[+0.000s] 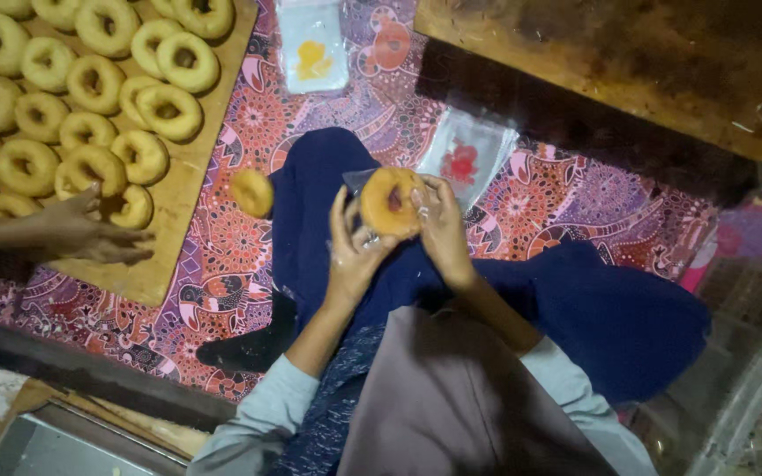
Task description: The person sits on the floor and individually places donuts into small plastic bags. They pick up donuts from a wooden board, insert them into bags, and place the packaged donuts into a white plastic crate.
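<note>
2 hands meet over the lap, both clasped on 1 doughnut [391, 201]. The left hand [352, 251] cups it from below and the side, fingers curled up along its left edge, palm partly spread. The right hand [442, 231] pinches its right edge with narrow fingertips, thumb tucked behind. A clear plastic bag [356, 180] peeks out at the doughnut's upper left, touching it. The doughnut stands tilted, its flat face and hole turned up toward the camera; being round, it has no long axis to speak of. Another doughnut [252, 193] lies just beside the blue-clad knee on the patterned mat [540, 198]. Off to the left, another person's hand [81, 234] rests on the wooden board [189, 163] loaded with golden rings
</note>
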